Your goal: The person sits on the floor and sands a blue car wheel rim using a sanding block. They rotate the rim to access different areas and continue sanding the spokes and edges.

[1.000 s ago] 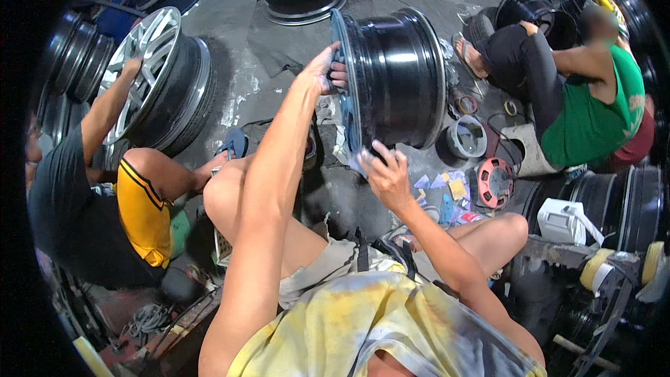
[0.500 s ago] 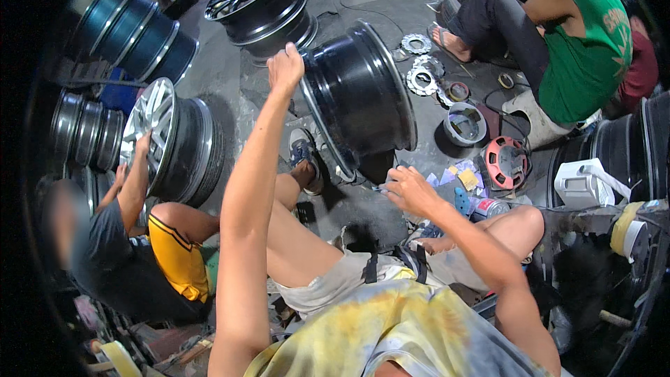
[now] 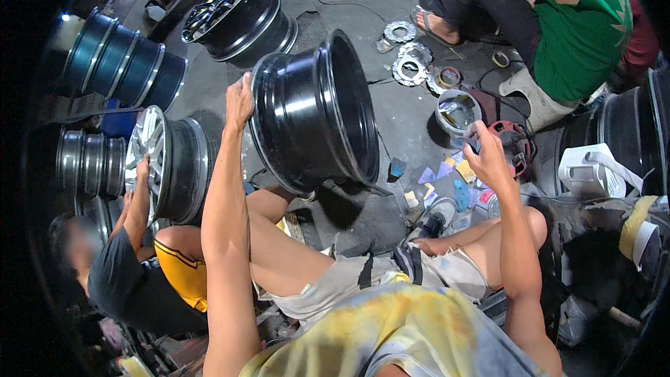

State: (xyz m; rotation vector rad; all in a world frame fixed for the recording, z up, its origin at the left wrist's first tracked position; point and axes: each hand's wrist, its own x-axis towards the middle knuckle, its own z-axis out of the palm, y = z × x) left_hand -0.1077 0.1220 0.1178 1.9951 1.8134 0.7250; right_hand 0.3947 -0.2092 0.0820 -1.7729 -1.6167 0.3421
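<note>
A glossy black wheel rim (image 3: 296,115) stands tilted on the floor before me, its open barrel facing right. My left hand (image 3: 240,101) is closed on its left edge, near the top. Raised to the right, apart from the rim, is my right hand (image 3: 490,159), fingers bent together around a small dark grey piece (image 3: 474,145) whose kind I cannot make out. Just beyond those fingers stands a round pail (image 3: 458,107) with liquid in it.
Left, a person's hand (image 3: 143,167) holds a silver-faced wheel (image 3: 183,160). Another black wheel (image 3: 241,17) stands farther off, near stacked rims (image 3: 125,56). A person in green (image 3: 576,35) sits at upper right. Coloured scraps (image 3: 444,169) and silver ring-shaped parts (image 3: 410,70) lie on the floor.
The rim has shifted left and turned, now showing its open barrel on the right. My left hand moved with it, leftward and nearer. My right hand moved away from the rim, rightward toward the pail.
</note>
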